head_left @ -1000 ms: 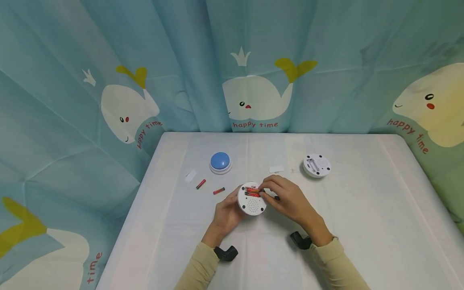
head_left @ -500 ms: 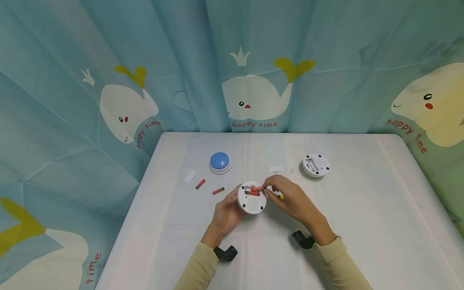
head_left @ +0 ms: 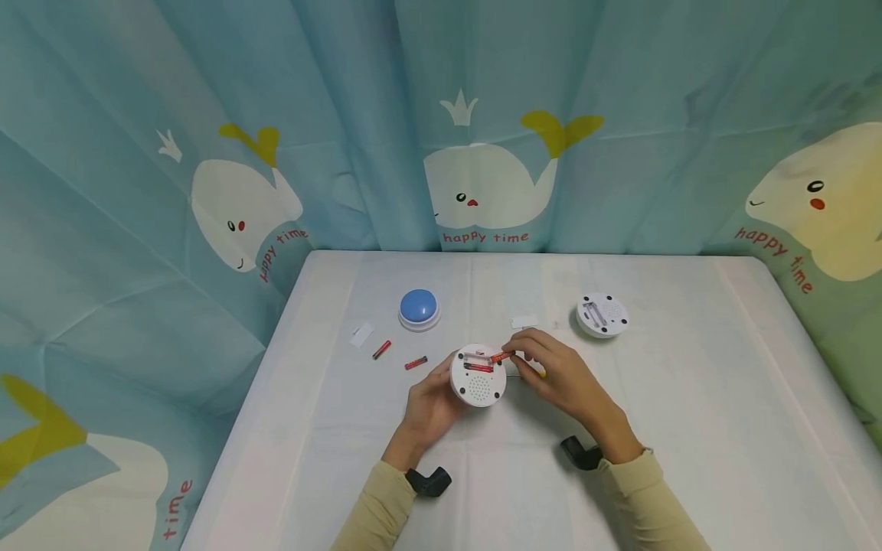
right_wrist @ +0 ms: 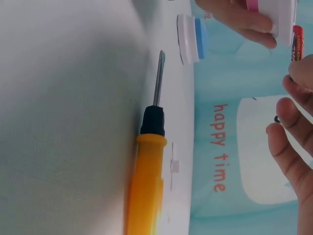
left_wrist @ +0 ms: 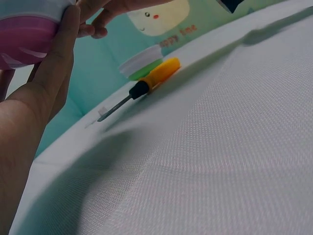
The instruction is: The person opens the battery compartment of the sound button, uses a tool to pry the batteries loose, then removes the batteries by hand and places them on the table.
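My left hand grips a round white push-button device from its side, above the table. Its underside faces up and shows a battery compartment; its pink dome points down in the left wrist view. One red battery lies in the compartment, and the slot beside it is bare. Between thumb and finger, my right hand pinches a second red battery at the compartment's right edge. Below the right hand lies a screwdriver with a yellow-orange handle, mostly hidden in the head view.
A blue-domed button stands at the back left. Near it lie two loose batteries, one battery by a small white cover. Another white cover is behind my right hand. An upside-down device with its compartment uncovered sits back right.
My right hand has lifted one battery out of the compartment and drawn it to the right. My left hand has kept the device almost still.
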### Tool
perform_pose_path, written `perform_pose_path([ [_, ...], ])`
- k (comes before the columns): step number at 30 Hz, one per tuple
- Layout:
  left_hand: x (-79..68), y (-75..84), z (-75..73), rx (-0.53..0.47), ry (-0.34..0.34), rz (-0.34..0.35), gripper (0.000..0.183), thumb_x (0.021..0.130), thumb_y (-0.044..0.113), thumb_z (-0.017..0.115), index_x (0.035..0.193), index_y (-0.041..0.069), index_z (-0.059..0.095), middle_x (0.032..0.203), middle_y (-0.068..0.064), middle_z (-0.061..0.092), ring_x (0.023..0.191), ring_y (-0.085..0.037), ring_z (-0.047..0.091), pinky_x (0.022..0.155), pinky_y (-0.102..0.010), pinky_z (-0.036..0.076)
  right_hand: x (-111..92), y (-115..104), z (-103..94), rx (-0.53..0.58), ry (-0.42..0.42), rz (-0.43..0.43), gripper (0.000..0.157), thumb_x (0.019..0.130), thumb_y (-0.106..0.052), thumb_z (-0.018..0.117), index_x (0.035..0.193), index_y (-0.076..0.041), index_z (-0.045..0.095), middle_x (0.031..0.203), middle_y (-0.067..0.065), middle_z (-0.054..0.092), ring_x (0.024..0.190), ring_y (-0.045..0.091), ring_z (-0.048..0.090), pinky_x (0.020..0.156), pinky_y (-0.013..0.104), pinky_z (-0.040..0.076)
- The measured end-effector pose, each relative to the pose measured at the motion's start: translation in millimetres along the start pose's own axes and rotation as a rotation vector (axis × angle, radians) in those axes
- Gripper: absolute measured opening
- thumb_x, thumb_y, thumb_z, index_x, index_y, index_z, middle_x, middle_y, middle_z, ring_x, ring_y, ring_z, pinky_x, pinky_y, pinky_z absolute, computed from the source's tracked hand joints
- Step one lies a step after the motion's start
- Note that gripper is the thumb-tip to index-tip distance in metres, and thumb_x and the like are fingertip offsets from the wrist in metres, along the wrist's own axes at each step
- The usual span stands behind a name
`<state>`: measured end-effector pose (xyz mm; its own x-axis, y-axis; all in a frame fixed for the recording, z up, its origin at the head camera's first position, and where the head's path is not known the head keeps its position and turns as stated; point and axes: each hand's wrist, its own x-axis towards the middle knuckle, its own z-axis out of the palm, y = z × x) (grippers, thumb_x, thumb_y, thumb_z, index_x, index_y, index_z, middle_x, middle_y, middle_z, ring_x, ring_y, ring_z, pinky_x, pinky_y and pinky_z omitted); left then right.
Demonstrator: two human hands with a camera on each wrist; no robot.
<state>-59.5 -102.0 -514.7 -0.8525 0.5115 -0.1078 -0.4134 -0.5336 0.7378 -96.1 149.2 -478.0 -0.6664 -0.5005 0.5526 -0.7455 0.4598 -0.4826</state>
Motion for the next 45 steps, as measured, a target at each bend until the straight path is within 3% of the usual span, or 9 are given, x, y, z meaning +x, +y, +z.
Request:
perform_pose_path([
  [5, -0.9, 0.6, 1.0, 0.006, 0.010, -0.009, 0.072, 0.097, 0.022, 0.030, 0.167, 0.008, 0.017, 0.166, -0.010, 0.033, 0.141, -0.016, 0.045, 0.116, -0.037, 0.039, -2.0, 5.6, 1.2, 0.005, 0.016, 0.057, 0.029, 0.090, 0.001, 0.074, 0.113, -0.015, 0.071, 0.116, -0.004, 0.069, 0.093, 0.009, 0.064, 0.079, 0.022, 0.054],
  [12, -1.1, -0.7, -0.2, -0.006, 0.019, -0.005, 0.071, 0.098, 0.021, 0.029, 0.167, 0.008, 0.016, 0.166, -0.010, 0.030, 0.144, -0.019, 0.041, 0.116, -0.034, 0.039, -2.9, 14.2, 4.2, -0.069, 0.044, 0.101, 0.027, 0.090, 0.001, 0.075, 0.112, -0.015, 0.070, 0.112, -0.005, 0.070, 0.084, 0.007, 0.059, 0.072, 0.017, 0.048],
  [19, -0.1, -2.6, -1.6, -0.009, 0.036, 0.005, 0.069, 0.099, 0.020, 0.032, 0.165, 0.006, 0.020, 0.164, -0.007, 0.034, 0.148, -0.020, 0.037, 0.118, -0.031, 0.038, -3.2, 22.5, 1.2, -0.148, -0.027, 0.211, 0.023, 0.091, -0.003, 0.076, 0.110, -0.015, 0.069, 0.107, -0.003, 0.070, 0.083, 0.011, 0.060, 0.068, 0.027, 0.051],
  [26, 0.7, -2.4, -1.6, -0.027, 0.020, 0.012, 0.069, 0.098, 0.018, 0.029, 0.165, 0.003, 0.019, 0.157, -0.003, 0.042, 0.144, -0.020, 0.039, 0.117, -0.031, 0.038, -7.2, 33.6, -5.0, -0.176, -0.094, 0.355, 0.021, 0.093, -0.006, 0.075, 0.111, -0.014, 0.069, 0.098, -0.001, 0.067, 0.075, 0.011, 0.054, 0.062, 0.025, 0.043],
  [34, 0.9, -3.3, -2.9, 0.003, 0.030, -0.001, 0.069, 0.098, 0.020, 0.029, 0.165, 0.006, 0.021, 0.159, -0.004, 0.040, 0.145, -0.020, 0.040, 0.118, -0.033, 0.037, -9.5, 44.4, -6.1, -0.226, -0.196, 0.483, 0.018, 0.093, -0.004, 0.073, 0.110, -0.010, 0.070, 0.101, 0.006, 0.069, 0.081, 0.018, 0.057, 0.069, 0.032, 0.049],
  [41, 0.4, -3.2, -2.6, 0.006, 0.034, -0.004, 0.069, 0.099, 0.022, 0.029, 0.166, 0.007, 0.019, 0.163, -0.007, 0.034, 0.145, -0.020, 0.039, 0.118, -0.034, 0.036, -7.7, 49.0, -5.1, -0.257, -0.236, 0.544, 0.015, 0.095, -0.005, 0.072, 0.110, -0.008, 0.071, 0.106, 0.010, 0.072, 0.089, 0.024, 0.065, 0.077, 0.042, 0.056],
  [45, -0.8, -1.7, -1.4, 0.000, 0.025, 0.005, 0.069, 0.100, 0.021, 0.029, 0.166, 0.006, 0.018, 0.165, -0.008, 0.033, 0.146, -0.019, 0.038, 0.118, -0.031, 0.038, -6.2, 52.4, -3.9, -0.263, -0.251, 0.565, 0.014, 0.095, -0.008, 0.073, 0.109, -0.009, 0.071, 0.104, 0.009, 0.072, 0.087, 0.023, 0.064, 0.077, 0.042, 0.056],
])
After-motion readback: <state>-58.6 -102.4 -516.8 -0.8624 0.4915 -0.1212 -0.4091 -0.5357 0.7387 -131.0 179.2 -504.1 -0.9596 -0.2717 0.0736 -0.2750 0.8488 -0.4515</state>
